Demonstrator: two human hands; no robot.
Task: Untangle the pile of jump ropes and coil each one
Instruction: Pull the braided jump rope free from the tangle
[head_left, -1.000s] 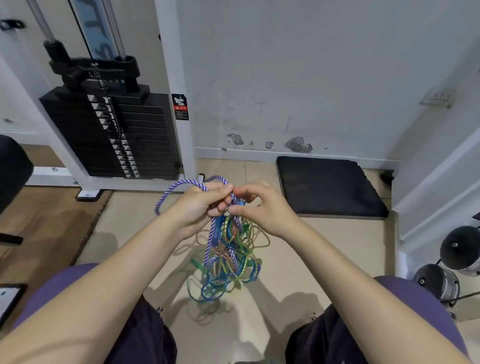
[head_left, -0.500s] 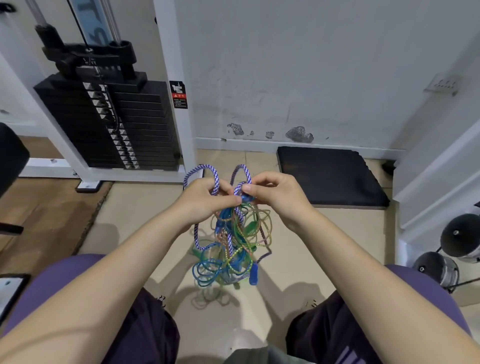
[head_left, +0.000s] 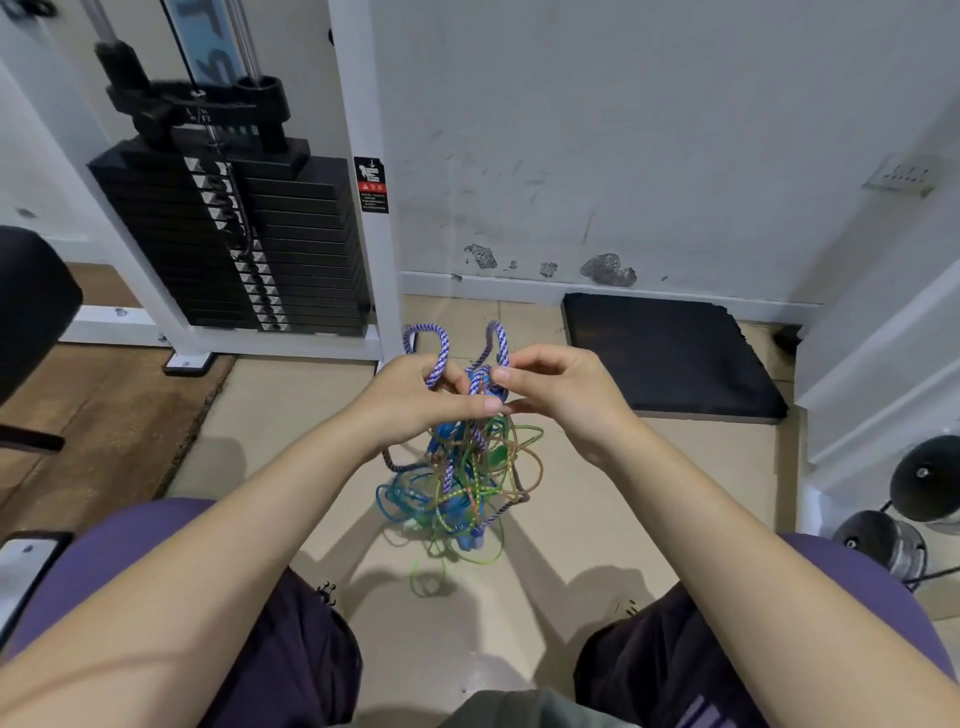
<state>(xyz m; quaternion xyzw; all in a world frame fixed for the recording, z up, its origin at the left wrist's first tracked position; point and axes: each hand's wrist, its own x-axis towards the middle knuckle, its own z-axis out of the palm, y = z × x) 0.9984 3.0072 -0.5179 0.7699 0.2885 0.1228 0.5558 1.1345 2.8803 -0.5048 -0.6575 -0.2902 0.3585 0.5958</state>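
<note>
Versus half a second ago, our hands sit slightly higher and the tangle hangs a bit further off the floor (head_left: 597, 493). One tangle of jump ropes (head_left: 457, 483); individual rope count unreadable. Purple-white braided rope (head_left: 441, 353) shows two loops above our hands. Left hand (head_left: 410, 400) grips one loop, fingers curled; right hand (head_left: 561, 389) pinches the other. The tangle dangles directly below both hands, between our knees.

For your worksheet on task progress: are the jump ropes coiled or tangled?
Tangled: the jump ropes hang in one knotted bundle from the left hand and right hand.
</note>
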